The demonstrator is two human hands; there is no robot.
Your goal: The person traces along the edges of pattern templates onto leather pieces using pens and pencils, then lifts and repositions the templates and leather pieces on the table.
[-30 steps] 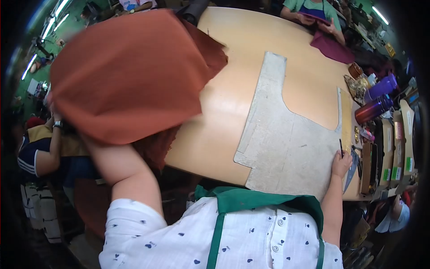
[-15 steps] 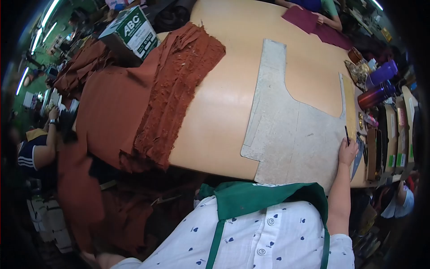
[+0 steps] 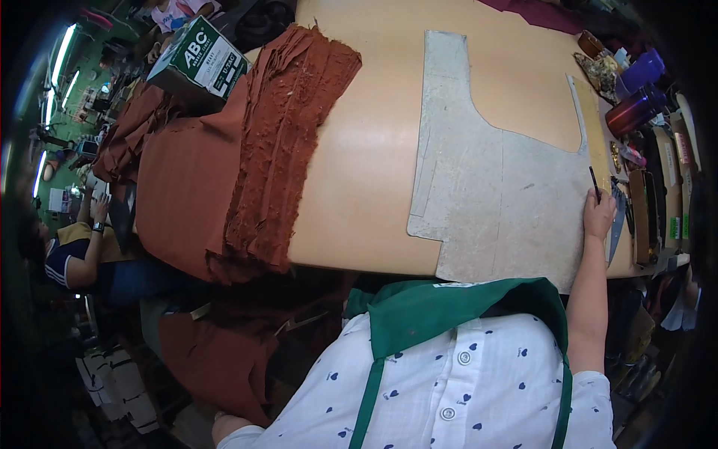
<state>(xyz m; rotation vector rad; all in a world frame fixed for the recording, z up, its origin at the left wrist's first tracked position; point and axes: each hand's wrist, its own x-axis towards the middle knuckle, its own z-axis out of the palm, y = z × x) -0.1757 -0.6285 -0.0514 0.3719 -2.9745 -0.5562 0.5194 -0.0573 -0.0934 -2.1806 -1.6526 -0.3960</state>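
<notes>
My right hand point(image 3: 598, 217) is closed around a dark, slim pen point(image 3: 594, 182) at the right edge of a large grey pattern sheet point(image 3: 508, 194). The sheet lies flat on the table, with a curved cut-out at its far side. Of my left arm, only a bit of bare skin point(image 3: 228, 425) shows at the bottom left; the hand itself is hidden. Near that arm, a loose rust-brown piece of material point(image 3: 217, 359) hangs below table height. A thick stack of rust-brown material point(image 3: 269, 157) with ragged edges covers the left of the table.
A green and white box point(image 3: 198, 63) stands on the brown material. Along the right edge are a yellow strip point(image 3: 591, 120), a dark bottle point(image 3: 634, 108), a purple container point(image 3: 642, 71) and upright boards point(image 3: 666, 179). A co-worker's arm point(image 3: 93, 239) is at the far left.
My view has shifted, so the table things sit higher. The loose brown piece has come down from the table's left side, and my left arm has drawn in. The pen stays in my right hand.
</notes>
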